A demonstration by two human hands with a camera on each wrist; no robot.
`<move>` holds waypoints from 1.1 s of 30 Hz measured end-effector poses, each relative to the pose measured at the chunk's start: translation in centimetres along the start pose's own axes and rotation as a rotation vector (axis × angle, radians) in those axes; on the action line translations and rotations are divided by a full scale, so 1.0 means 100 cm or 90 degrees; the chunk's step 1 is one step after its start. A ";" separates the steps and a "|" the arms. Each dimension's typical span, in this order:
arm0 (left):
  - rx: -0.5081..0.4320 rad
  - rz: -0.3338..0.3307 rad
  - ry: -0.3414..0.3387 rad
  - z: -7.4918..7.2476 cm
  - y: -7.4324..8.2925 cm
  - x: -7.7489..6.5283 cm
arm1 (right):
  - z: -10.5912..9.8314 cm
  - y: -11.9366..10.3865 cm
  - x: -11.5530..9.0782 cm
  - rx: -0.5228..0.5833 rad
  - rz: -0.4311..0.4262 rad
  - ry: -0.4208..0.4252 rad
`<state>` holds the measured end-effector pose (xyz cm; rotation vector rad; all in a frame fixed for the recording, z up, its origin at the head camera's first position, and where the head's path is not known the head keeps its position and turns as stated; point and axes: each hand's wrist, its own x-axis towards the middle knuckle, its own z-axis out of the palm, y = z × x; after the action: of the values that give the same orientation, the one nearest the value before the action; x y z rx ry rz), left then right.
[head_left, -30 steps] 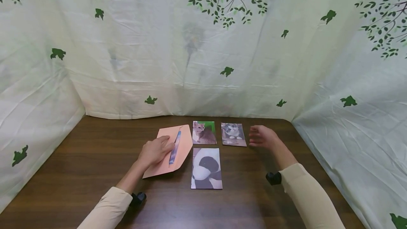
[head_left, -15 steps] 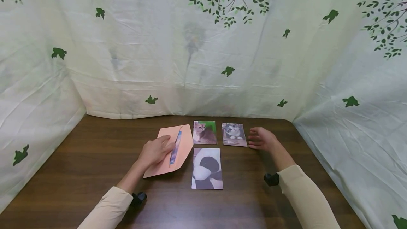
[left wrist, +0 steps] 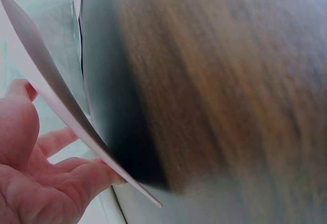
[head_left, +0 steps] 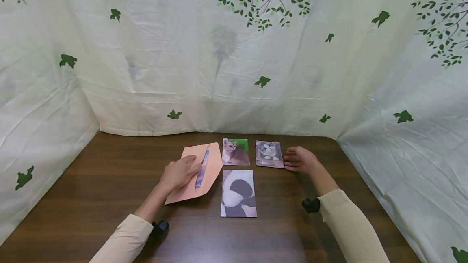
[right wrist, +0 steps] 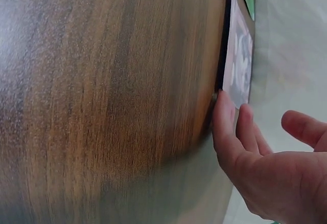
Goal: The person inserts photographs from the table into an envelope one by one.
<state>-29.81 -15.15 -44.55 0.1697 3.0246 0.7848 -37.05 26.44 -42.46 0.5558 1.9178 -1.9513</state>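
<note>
In the head view, my left hand [head_left: 180,173] rests on top of a peach envelope [head_left: 210,177]. A bluish picture card [head_left: 202,169] shows in the slit of its opening. The left wrist view has the envelope [left wrist: 56,91] side-on, with fingers against its upper face and a dark shadow beneath. My right hand [head_left: 301,160], fingers loosely bent and holding nothing, lies by the right edge of a grey-and-white cat photo [head_left: 269,154]. In the right wrist view its fingertips [right wrist: 223,104] come up to that photo's edge; contact is hard to tell.
A photo of a brown kitten on green [head_left: 234,153] lies beside the envelope. Nearer me is a larger black-and-white animal photo [head_left: 238,194]. All lie on a dark wooden table [head_left: 278,230], backed by a white curtain with leaf prints [head_left: 197,72].
My right hand has shifted slightly left, closer to the grey-and-white cat photo. The left hand and envelope stay where they were.
</note>
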 end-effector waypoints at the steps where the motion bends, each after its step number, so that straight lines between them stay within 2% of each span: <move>1: 0.000 0.000 0.000 0.000 0.000 0.000 | 0.000 0.000 0.001 0.002 0.000 -0.002; 18: 0.009 0.010 0.009 -0.003 -0.002 -0.002 | 0.007 -0.001 0.006 0.063 0.010 -0.005; 33: 0.017 0.012 0.003 0.000 0.000 0.000 | 0.005 -0.009 0.024 -0.026 -0.019 0.017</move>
<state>-29.77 -15.15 -44.52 0.1977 3.0432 0.7480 -39.57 26.05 -42.86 0.5478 1.9884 -1.9282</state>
